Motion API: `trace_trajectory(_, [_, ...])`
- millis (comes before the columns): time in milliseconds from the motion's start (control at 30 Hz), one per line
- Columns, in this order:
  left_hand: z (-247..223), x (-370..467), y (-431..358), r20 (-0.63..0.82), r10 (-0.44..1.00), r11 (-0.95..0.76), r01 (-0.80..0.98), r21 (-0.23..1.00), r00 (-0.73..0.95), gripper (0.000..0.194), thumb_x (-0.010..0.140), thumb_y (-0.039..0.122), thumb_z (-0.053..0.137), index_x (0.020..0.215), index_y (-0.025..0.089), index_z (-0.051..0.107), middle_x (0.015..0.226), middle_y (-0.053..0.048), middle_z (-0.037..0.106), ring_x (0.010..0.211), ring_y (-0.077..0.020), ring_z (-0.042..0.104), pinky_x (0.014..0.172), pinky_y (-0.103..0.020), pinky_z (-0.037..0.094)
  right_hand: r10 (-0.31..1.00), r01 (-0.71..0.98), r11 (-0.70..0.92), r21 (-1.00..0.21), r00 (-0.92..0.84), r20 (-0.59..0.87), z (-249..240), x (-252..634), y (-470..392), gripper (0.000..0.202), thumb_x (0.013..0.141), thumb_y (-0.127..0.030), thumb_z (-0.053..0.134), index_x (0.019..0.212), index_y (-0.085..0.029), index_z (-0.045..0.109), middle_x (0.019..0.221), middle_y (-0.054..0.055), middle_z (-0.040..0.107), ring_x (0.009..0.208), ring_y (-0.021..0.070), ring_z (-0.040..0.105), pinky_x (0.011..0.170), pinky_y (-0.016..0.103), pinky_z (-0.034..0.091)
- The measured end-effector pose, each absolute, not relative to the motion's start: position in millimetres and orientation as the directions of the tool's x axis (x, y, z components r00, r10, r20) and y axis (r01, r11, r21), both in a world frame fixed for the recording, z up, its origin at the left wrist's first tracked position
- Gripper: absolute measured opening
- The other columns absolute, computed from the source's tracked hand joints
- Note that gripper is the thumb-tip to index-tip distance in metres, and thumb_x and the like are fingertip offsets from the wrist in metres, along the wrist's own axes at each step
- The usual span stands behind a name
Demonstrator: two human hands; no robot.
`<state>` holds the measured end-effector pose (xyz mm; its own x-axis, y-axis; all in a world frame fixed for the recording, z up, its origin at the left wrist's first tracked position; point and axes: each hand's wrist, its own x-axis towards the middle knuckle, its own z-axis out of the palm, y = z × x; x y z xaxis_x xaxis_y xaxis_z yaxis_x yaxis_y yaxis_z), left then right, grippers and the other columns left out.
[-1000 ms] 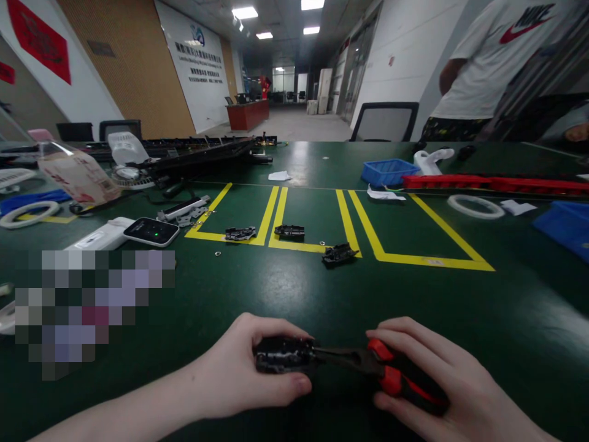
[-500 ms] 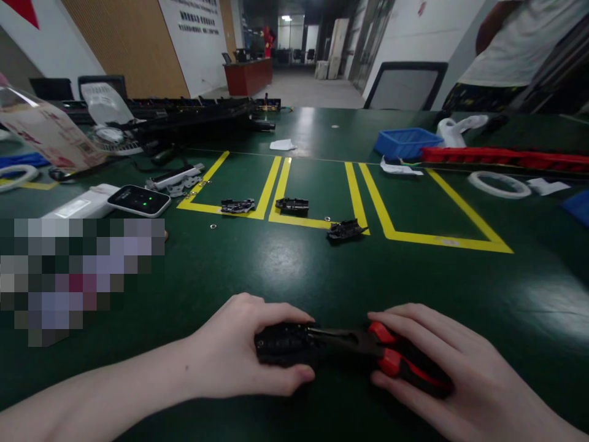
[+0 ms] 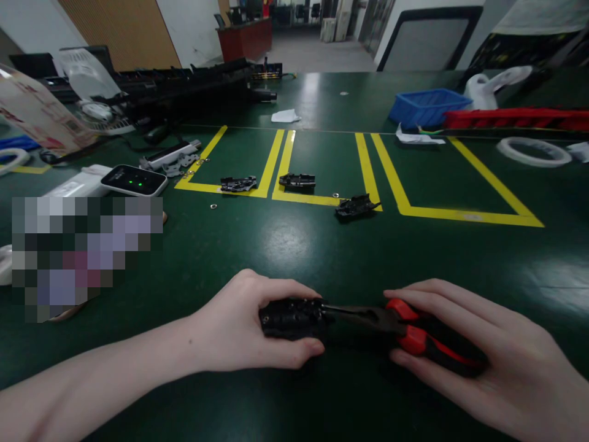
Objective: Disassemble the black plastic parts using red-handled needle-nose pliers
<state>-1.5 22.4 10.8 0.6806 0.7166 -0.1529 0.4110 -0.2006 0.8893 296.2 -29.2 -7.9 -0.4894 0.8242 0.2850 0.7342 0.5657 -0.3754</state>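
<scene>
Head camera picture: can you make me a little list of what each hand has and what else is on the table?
left hand: grips a small black part on the green table
right hand: wrapped around red-and-black pliers
pliers' nose: reaches the black part
beyond the hands: three similar black parts by yellow tape lines
far right: blue bin
left: white device with green lights

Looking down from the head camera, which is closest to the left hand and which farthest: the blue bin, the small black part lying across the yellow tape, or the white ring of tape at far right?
From the left hand:
1. Small black part, lying across the yellow tape just ahead, slightly right.
2. Blue bin, farther back on the right of the table.
3. White ring, at the far right edge.
</scene>
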Motion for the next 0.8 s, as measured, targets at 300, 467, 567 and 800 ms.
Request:
trace_trajectory(300, [7.8, -2.2, 22.5, -0.104, 0.713, -0.308, 0.443, 0.842, 0.693, 0.040, 0.081, 0.039, 0.076, 0.117, 0.021, 0.073, 0.090, -0.001, 0.077, 0.074, -0.0149, 0.071, 0.063, -0.020, 0.052, 0.797, 0.721, 0.603, -0.341, -0.529, 0.291, -12.6, 295.4, -29.2, 0.042, 0.087, -0.046, 0.067, 0.124, -0.027, 0.060, 0.106, 0.005, 0.070, 0.085, 0.0211, 0.071, 0.065, 0.032, 0.062])
trace_trajectory(467, [8.3, -4.5, 24.6, -0.076, 0.693, -0.382, 0.454, 0.805, 0.717, 0.038, 0.082, 0.041, 0.075, 0.116, 0.022, 0.074, 0.085, -0.001, 0.076, 0.071, -0.0135, 0.069, 0.060, -0.018, 0.049, 0.793, 0.730, 0.606, -0.316, -0.523, 0.313, -12.7, 295.0, -32.0, 0.043, 0.086, -0.048, 0.067, 0.122, -0.026, 0.061, 0.104, 0.007, 0.071, 0.084, 0.0240, 0.071, 0.064, 0.036, 0.063])
trace_trajectory(567, [7.7, -5.8, 24.7, -0.068, 0.688, -0.411, 0.466, 0.784, 0.722, 0.037, 0.082, 0.046, 0.074, 0.110, 0.021, 0.076, 0.080, -0.001, 0.074, 0.066, -0.0123, 0.066, 0.057, -0.018, 0.046, 0.779, 0.743, 0.617, -0.258, -0.531, 0.334, -13.0, 294.9, -34.0, 0.042, 0.088, -0.051, 0.064, 0.122, -0.026, 0.060, 0.103, 0.009, 0.071, 0.084, 0.0262, 0.071, 0.063, 0.039, 0.063])
trace_trajectory(800, [4.5, -6.0, 24.8, -0.064, 0.672, -0.439, 0.467, 0.768, 0.738, 0.036, 0.082, 0.051, 0.072, 0.100, 0.020, 0.075, 0.077, 0.000, 0.071, 0.065, -0.0119, 0.063, 0.059, -0.019, 0.043, 0.772, 0.748, 0.624, -0.225, -0.549, 0.320, -16.2, 296.1, -33.5, 0.037, 0.087, -0.046, 0.062, 0.117, -0.024, 0.061, 0.100, 0.010, 0.071, 0.080, 0.0265, 0.072, 0.055, 0.036, 0.061])
